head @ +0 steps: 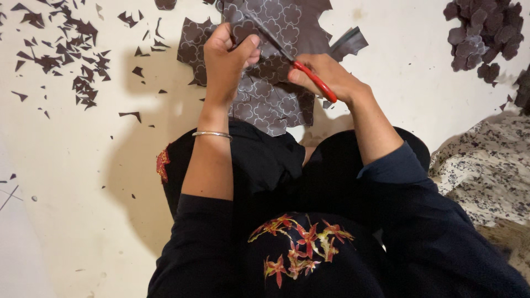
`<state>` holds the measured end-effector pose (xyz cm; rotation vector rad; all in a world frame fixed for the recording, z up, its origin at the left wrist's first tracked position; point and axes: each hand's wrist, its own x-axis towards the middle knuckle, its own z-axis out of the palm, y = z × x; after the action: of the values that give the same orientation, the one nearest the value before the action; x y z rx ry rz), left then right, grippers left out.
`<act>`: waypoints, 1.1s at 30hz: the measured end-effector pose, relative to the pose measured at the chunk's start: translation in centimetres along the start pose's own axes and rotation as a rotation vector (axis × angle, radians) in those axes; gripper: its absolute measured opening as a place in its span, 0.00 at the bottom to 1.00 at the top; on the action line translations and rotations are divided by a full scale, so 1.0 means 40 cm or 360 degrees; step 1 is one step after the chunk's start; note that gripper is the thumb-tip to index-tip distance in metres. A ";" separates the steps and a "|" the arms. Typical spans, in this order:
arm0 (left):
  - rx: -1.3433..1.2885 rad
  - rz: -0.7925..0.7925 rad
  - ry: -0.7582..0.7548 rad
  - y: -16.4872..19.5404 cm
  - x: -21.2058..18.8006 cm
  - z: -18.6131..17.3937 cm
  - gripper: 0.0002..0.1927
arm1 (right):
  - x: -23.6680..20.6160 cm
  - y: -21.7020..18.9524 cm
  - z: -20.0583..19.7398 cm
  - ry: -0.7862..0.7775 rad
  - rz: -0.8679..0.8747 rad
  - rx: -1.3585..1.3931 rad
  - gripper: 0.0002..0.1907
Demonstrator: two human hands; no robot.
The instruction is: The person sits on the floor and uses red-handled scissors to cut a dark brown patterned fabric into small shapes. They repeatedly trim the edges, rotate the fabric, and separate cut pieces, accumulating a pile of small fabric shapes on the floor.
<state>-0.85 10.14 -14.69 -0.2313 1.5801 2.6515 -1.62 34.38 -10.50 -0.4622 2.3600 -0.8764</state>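
Dark brown sheet material [265,94], printed with pale clover-like outlines, is held up over the person's lap, its lower edge hanging just above the knees. Surface under everything is cream, looks like a floor [72,182]; person seated on it, dark trousers, dark top with red and yellow floral embroidery.

Left hand [227,55]: fingers curled together, clamped on the sheet near its upper left part, thumb on top. Thin silver bangle [212,134] on that wrist.

Right hand [326,77]: closed around the red handles of a pair of scissors [298,63]. Dark blades run up and left from the handles, lying across the patterned sheet towards the left hand. Whether the blades are parted or closed cannot be told at this angle.

Around: scatter of small dark offcuts [66,49] on the floor to the upper left, well apart from the hands, mostly jagged slivers. Heap of cut clover-shaped pieces [483,33] at upper right, same dark brown. A speckled black-and-white cloth [486,165] lies at right, beside the person's right arm. One longer strip of the sheet sticks out to the right, behind the scissor hand.
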 end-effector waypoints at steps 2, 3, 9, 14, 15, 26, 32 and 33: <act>0.0037 -0.0004 -0.0023 -0.004 0.001 -0.007 0.03 | 0.002 0.010 -0.008 0.0034 -0.0003 -0.0028 0.47; 0.0054 -0.0006 -0.0036 -0.006 0.003 -0.009 0.03 | 0.003 0.014 -0.015 0.0045 0.0008 -0.0060 0.48; 0.0211 -0.0020 -0.0199 -0.016 -0.002 -0.014 0.07 | -0.005 0.020 -0.036 -0.0037 -0.0040 -0.0039 0.48; 0.0321 -0.0053 -0.0234 -0.007 -0.007 -0.007 0.07 | -0.005 0.012 -0.027 -0.0103 -0.0083 0.0008 0.48; 0.0340 -0.0054 -0.0234 -0.004 -0.009 -0.005 0.07 | -0.005 0.010 -0.025 -0.0105 -0.0077 0.0034 0.48; 0.0415 0.0018 -0.0258 0.006 -0.011 0.002 0.10 | -0.005 -0.006 -0.018 -0.0081 -0.0195 0.0123 0.50; 0.0331 -0.0040 -0.0278 0.004 -0.009 0.007 0.09 | -0.010 -0.018 -0.015 -0.0142 -0.0108 0.0238 0.54; 0.0335 -0.0042 -0.0260 0.004 -0.010 0.007 0.09 | -0.010 -0.020 -0.015 -0.0137 -0.0188 0.0244 0.54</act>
<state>-0.51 10.32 -14.33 -0.0251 1.7690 2.3908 -1.57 34.27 -9.43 -0.5693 2.1863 -1.0613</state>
